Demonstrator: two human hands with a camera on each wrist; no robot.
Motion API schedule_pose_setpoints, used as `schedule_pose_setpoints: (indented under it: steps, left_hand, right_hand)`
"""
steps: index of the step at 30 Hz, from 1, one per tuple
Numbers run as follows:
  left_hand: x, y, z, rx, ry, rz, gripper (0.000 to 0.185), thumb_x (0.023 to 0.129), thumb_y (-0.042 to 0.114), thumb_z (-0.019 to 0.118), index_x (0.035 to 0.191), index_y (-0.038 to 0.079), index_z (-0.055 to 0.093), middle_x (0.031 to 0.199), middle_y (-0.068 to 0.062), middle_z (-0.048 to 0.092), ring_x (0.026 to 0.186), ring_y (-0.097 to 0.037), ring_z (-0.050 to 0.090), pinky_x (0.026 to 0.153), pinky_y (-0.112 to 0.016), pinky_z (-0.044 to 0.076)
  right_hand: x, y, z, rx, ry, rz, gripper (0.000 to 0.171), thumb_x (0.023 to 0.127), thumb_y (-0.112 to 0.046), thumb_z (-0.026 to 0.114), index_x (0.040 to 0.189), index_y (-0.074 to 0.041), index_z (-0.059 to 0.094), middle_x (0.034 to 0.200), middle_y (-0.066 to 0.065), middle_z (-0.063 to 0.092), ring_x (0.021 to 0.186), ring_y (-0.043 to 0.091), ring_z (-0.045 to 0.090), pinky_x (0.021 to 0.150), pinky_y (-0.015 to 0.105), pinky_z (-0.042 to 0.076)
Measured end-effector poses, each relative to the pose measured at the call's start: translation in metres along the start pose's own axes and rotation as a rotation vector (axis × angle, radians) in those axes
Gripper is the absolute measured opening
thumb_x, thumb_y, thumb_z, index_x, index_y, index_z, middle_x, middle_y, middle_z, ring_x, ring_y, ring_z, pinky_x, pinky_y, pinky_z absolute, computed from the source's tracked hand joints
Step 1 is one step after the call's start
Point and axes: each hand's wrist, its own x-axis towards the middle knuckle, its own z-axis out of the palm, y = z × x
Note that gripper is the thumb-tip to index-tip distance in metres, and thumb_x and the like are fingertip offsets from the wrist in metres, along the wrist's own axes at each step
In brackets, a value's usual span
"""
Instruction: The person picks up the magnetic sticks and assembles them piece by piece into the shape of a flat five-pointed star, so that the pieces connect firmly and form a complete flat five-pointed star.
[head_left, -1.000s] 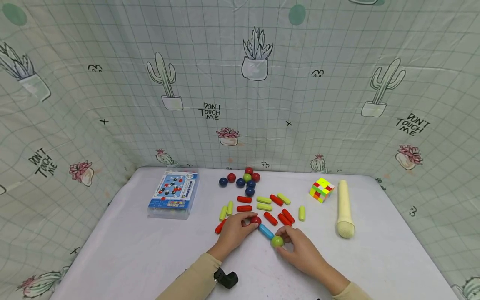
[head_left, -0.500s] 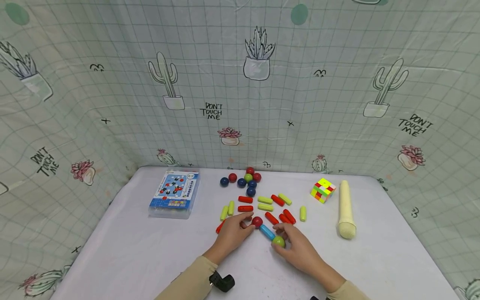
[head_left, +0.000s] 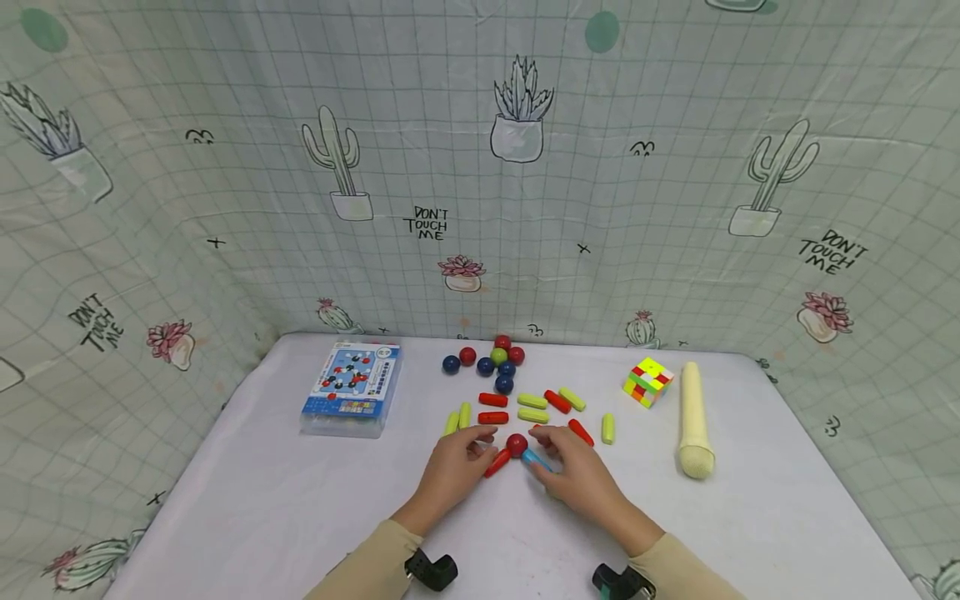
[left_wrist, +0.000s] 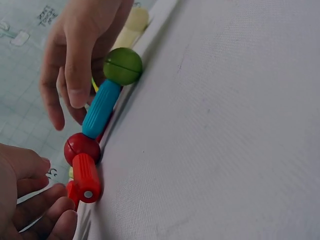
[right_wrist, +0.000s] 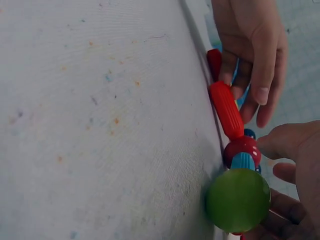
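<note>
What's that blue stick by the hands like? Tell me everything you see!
The blue stick is short and bright, looks like plastic, and has long ridges down its sides. One end meets a red ball and the other a green ball, so it sits slanted between them, low at the white table. The right hand is close beside it; whether it touches the stick is hard to tell.

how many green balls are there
2: back green ball in the ball cluster; front green ball touching the blue rod, hidden by the right hand in the head view.
</note>
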Motion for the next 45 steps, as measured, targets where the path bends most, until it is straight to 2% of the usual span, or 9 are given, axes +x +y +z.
schedule_pose_setpoints:
  steps: [8,16,20,23,26,32,35,41,45]
  left_hand:
    - [-0.001,-0.007,-0.007,0.004,0.053,0.019,0.026,0.094,0.017,0.074,0.12,0.012,0.074,0.096,0.005,0.071,0.078,-0.008,0.058,0.067,-0.02,0.052]
    - [0.004,-0.009,-0.016,0.017,0.092,-0.008,0.024,0.094,0.02,0.075,0.117,0.014,0.075,0.093,0.006,0.069,0.073,-0.009,0.054,0.062,-0.02,0.049]
    - [0.009,-0.006,-0.018,0.03,0.104,-0.012,0.025,0.093,0.02,0.075,0.117,0.012,0.075,0.092,0.005,0.068,0.073,-0.011,0.053,0.062,-0.021,0.047]
    - [0.016,-0.005,-0.017,0.071,0.118,-0.003,0.027,0.093,0.021,0.076,0.118,0.012,0.074,0.091,0.005,0.068,0.077,-0.012,0.053,0.066,-0.023,0.047]
    - [0.027,-0.003,-0.015,0.144,0.141,0.005,0.029,0.092,0.023,0.076,0.119,0.012,0.074,0.094,0.003,0.07,0.084,-0.015,0.055,0.075,-0.03,0.046]
    - [0.048,0.002,-0.01,0.244,0.127,-0.036,0.032,0.094,0.026,0.074,0.122,0.012,0.072,0.106,-0.003,0.071,0.098,-0.022,0.059,0.087,-0.041,0.044]
    - [0.06,0.005,-0.006,0.273,0.111,-0.04,0.033,0.093,0.026,0.074,0.123,0.01,0.071,0.11,-0.005,0.071,0.102,-0.025,0.06,0.089,-0.044,0.045]
    - [0.083,0.006,0.002,0.356,0.093,-0.002,0.04,0.092,0.03,0.076,0.126,0.01,0.07,0.11,-0.007,0.073,0.101,-0.026,0.062,0.089,-0.045,0.048]
    - [0.092,0.005,0.003,0.365,0.084,-0.006,0.044,0.091,0.031,0.078,0.128,0.008,0.07,0.112,-0.009,0.073,0.103,-0.027,0.064,0.091,-0.046,0.05]
  right_hand:
    - [0.016,-0.004,0.013,-0.099,-0.029,-0.051,0.049,0.086,-0.02,0.082,0.132,-0.017,0.065,0.111,-0.002,0.067,0.089,0.012,0.056,0.081,0.033,0.055]
    - [0.023,-0.008,0.02,-0.137,-0.015,-0.121,0.038,0.088,-0.017,0.08,0.125,-0.015,0.07,0.121,0.004,0.068,0.114,0.024,0.063,0.095,0.044,0.054]
    - [0.022,-0.006,0.021,-0.143,-0.002,-0.117,0.037,0.088,-0.016,0.08,0.124,-0.013,0.069,0.123,0.007,0.068,0.116,0.027,0.062,0.096,0.046,0.053]
    - [0.022,-0.004,0.022,-0.14,0.01,-0.112,0.037,0.089,-0.017,0.079,0.124,-0.014,0.069,0.126,0.007,0.067,0.117,0.027,0.062,0.097,0.046,0.053]
    - [0.023,-0.001,0.025,-0.133,0.026,-0.119,0.035,0.09,-0.017,0.078,0.124,-0.015,0.069,0.126,0.007,0.067,0.116,0.026,0.062,0.097,0.046,0.053]
    - [0.023,0.003,0.029,-0.102,0.038,-0.117,0.034,0.091,-0.017,0.077,0.124,-0.016,0.069,0.126,0.006,0.066,0.114,0.025,0.061,0.095,0.044,0.054]
    - [0.023,0.003,0.03,-0.096,0.045,-0.116,0.035,0.091,-0.017,0.077,0.124,-0.016,0.069,0.126,0.006,0.066,0.114,0.024,0.061,0.095,0.043,0.054]
    - [0.022,0.005,0.031,-0.085,0.061,-0.119,0.034,0.09,-0.018,0.078,0.123,-0.017,0.069,0.126,0.004,0.066,0.113,0.023,0.061,0.095,0.042,0.054]
    - [0.022,0.004,0.032,-0.067,0.056,-0.128,0.034,0.09,-0.017,0.077,0.123,-0.018,0.069,0.126,0.003,0.066,0.112,0.022,0.061,0.094,0.042,0.054]
